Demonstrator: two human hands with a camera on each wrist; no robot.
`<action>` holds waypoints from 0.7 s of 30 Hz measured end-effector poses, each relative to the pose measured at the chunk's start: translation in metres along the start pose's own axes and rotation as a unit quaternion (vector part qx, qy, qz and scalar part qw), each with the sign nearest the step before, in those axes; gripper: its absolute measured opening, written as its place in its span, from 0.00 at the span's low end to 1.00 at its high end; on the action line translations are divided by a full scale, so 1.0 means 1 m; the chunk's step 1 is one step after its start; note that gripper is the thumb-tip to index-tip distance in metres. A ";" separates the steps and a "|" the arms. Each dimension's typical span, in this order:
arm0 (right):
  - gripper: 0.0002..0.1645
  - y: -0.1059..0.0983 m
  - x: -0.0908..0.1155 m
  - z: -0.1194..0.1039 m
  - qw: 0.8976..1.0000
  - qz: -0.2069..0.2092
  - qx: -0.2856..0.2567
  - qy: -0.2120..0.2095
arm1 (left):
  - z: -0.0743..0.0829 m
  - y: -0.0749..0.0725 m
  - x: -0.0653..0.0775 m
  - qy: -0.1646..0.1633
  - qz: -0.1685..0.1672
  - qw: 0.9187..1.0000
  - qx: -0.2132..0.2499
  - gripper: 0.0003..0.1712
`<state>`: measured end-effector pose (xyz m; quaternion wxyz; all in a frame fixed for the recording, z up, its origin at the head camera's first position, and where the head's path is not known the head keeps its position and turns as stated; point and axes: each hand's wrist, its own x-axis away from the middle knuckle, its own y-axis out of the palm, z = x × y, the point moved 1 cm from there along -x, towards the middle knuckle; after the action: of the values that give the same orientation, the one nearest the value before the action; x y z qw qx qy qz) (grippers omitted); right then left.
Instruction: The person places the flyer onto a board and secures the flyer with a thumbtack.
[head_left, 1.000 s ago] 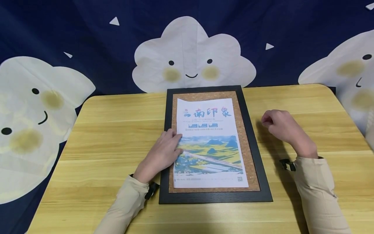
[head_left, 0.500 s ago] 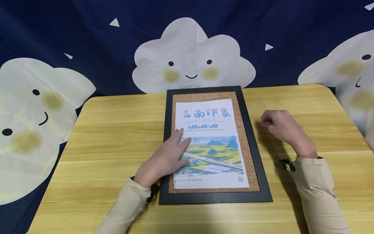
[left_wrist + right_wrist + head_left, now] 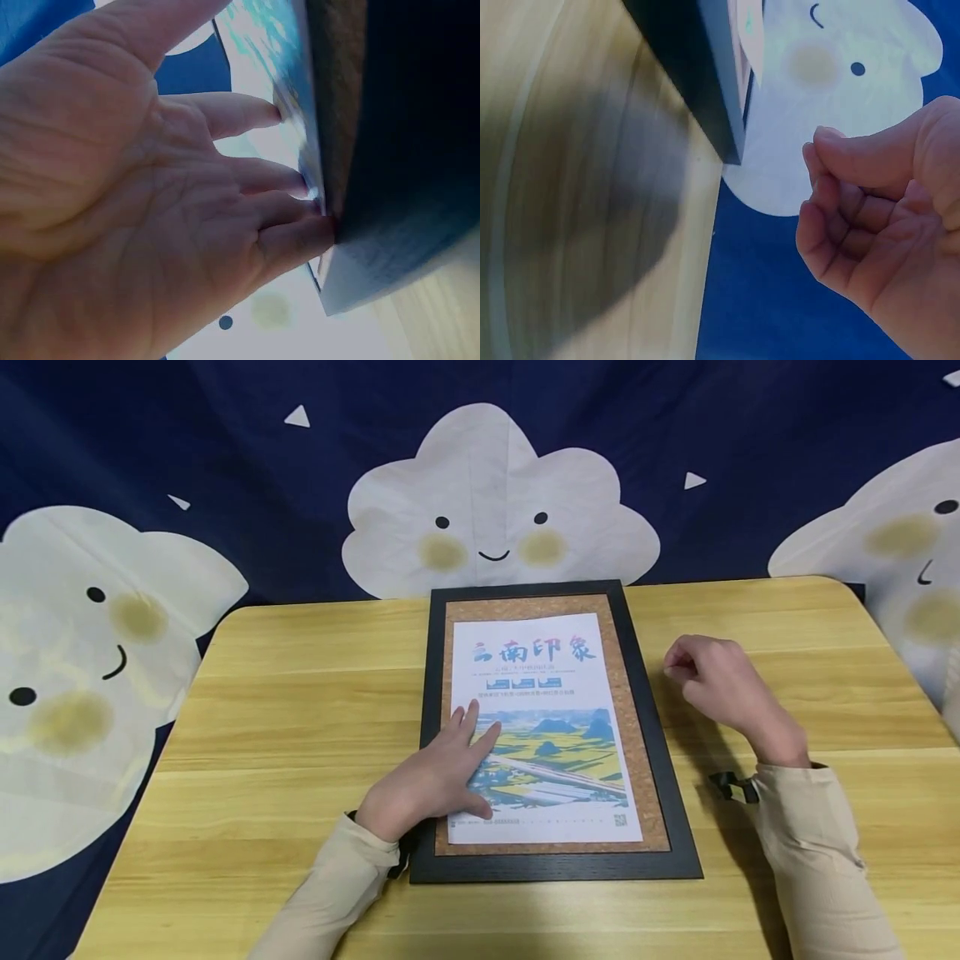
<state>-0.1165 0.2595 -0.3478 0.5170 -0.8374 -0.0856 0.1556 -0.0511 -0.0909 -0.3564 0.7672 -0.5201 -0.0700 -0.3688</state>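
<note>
A printed sheet (image 3: 547,685) with coloured Chinese characters and a landscape picture lies on the cork surface (image 3: 648,793) of a black-framed board (image 3: 555,866). My left hand (image 3: 431,777) reaches over the board's left edge with its fingers spread; the fingertips touch the sheet's left part, as the left wrist view also shows. To the right of the board, my right hand (image 3: 723,685) hovers over the table. Its fingers are curled, with thumb and forefinger tips together, and nothing shows between them in the right wrist view (image 3: 877,202).
The board stands on a light wooden table (image 3: 300,718), its far edge at the table's back. Behind hangs a dark blue cloth (image 3: 315,468) printed with smiling white clouds. A black strap with a small device (image 3: 735,787) sits at the right cuff.
My left hand has gone from gripping the sheet's left edge to lying spread across it, moving right and toward the near side. The sheet's raised upper left corner has flattened. My right hand barely moved.
</note>
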 end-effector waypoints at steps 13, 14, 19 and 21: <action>0.01 0.001 -0.002 -0.038 0.997 0.011 -0.080 0.003 | 0.013 -0.004 -0.013 -0.021 -0.019 0.999 -0.041 0.70; 0.01 0.002 -0.003 -0.038 0.997 0.008 -0.082 0.005 | 0.013 -0.005 -0.014 -0.021 -0.021 0.999 -0.044 0.70; 0.02 0.009 -0.003 -0.038 0.996 0.002 -0.090 0.006 | 0.015 -0.007 -0.017 -0.025 -0.032 0.997 -0.061 0.72; 0.03 0.011 -0.004 -0.038 0.996 0.000 -0.091 -0.001 | 0.016 -0.008 -0.019 -0.028 -0.035 0.997 -0.066 0.73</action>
<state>-0.1069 0.2213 -0.3411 0.4388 -0.8807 -0.0997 0.1480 -0.0649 -0.0694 -0.3525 0.7157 -0.5767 -0.0852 -0.3847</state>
